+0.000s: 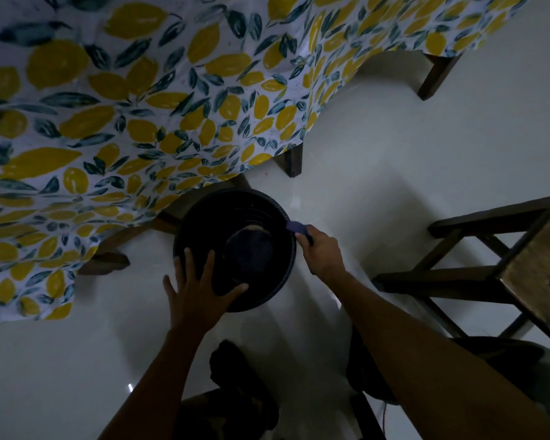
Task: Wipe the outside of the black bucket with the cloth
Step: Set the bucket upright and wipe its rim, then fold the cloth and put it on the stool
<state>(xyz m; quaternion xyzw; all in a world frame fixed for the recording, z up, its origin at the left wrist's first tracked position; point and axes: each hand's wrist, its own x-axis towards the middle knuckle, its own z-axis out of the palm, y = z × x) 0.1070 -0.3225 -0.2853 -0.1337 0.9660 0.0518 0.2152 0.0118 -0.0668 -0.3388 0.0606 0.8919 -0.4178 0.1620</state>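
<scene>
The black bucket [235, 217] stands upright on the pale floor, seen from above, just in front of the draped table. My left hand [197, 287] lies over its near-left rim, fingers spread and straight, the thumb across the opening. My right hand [319, 249] grips a small blue cloth [296, 228] and holds it against the bucket's right rim and outer side. Most of the cloth is hidden inside my fist.
A lemon-print tablecloth [140, 106] hangs over a table with dark wooden legs [292, 160] behind the bucket. A wooden stool [505, 265] stands to the right. A dark bundle [235, 369] lies on the floor near my feet.
</scene>
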